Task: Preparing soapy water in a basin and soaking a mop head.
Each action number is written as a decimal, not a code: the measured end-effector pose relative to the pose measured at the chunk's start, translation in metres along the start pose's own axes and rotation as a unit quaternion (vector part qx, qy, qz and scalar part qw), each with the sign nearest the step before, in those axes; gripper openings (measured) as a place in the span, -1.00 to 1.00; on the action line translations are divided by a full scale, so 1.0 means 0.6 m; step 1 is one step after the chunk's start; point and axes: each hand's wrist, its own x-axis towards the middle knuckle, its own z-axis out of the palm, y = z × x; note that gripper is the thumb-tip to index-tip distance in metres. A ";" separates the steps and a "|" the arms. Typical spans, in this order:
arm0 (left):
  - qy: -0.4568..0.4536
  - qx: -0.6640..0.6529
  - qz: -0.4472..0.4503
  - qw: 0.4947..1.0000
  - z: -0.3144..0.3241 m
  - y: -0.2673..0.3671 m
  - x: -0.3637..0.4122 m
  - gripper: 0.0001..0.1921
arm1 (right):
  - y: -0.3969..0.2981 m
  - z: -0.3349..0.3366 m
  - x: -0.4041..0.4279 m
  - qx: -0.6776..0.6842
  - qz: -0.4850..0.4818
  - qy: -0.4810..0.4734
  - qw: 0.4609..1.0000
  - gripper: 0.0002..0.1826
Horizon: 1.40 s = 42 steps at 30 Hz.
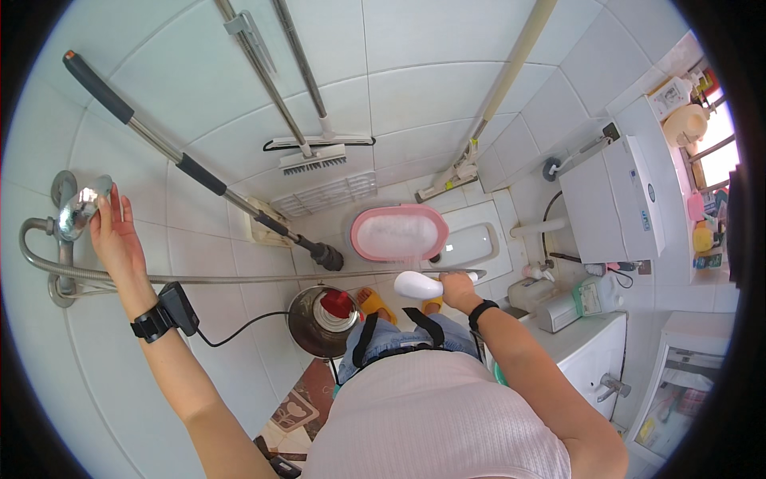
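Observation:
My right hand (459, 290) is closed around the handle of a white handheld shower head (419, 285). Water sprays from it towards a pink oval basin (444, 230) filled with white suds. The basin stands on the floor beside a white squat toilet (499, 233). At the far left, my left hand (115, 224) touches the lever of the chrome wall mixer tap (76, 212), its fingers partly extended. A metal shower hose (239, 279) runs from the tap across to the right.
A metal bucket (299, 335) with a red item inside stands by my feet. A long-handled brush (312, 159), a squeegee, a mop (326, 254) and another mop (455, 173) lean at the walls. Right are a washbasin cabinet (598, 335), bottles and a white box.

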 end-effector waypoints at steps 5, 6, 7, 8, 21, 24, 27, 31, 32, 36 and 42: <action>-0.001 0.003 0.003 1.000 -0.001 0.000 0.000 -0.70 | 0.011 0.007 0.003 0.173 0.062 0.011 0.983 -0.81; -0.001 0.003 0.003 1.000 0.000 -0.001 0.000 -0.70 | 0.014 0.012 0.006 0.221 0.090 0.025 0.971 -0.81; -0.002 0.003 0.003 1.000 -0.001 -0.001 0.001 -0.70 | 0.016 0.016 0.008 0.221 0.090 0.025 0.971 -0.81; -0.004 0.007 0.004 1.000 -0.002 -0.002 0.002 -0.69 | 0.018 0.020 0.011 0.263 0.080 0.059 0.960 -0.81; 0.002 0.002 0.004 1.000 -0.001 -0.002 0.000 -0.70 | 0.041 -0.005 0.028 0.603 0.248 0.077 0.754 -0.88; 0.001 0.004 0.004 1.000 0.003 0.000 -0.001 -0.70 | 0.062 0.021 0.038 0.645 0.257 0.077 0.715 -0.84; -0.003 0.002 0.002 1.000 0.002 0.000 0.000 -0.71 | 0.068 0.029 0.042 0.692 0.278 0.059 0.663 -0.81; -0.001 -0.001 0.002 1.000 0.000 -0.002 0.000 -0.71 | 0.056 0.008 0.037 0.742 0.298 0.031 0.600 -0.79; -0.001 0.000 0.003 1.000 0.001 -0.002 0.000 -0.71 | 0.054 0.008 0.037 0.742 0.298 0.031 0.600 -0.79; 0.000 -0.002 0.006 1.000 0.002 -0.002 0.000 -0.71 | 0.048 0.000 0.036 0.773 0.285 0.027 0.566 -0.78; -0.004 -0.003 0.009 1.000 0.002 -0.002 0.000 -0.70 | 0.038 -0.020 0.032 0.787 0.286 0.001 0.547 -0.74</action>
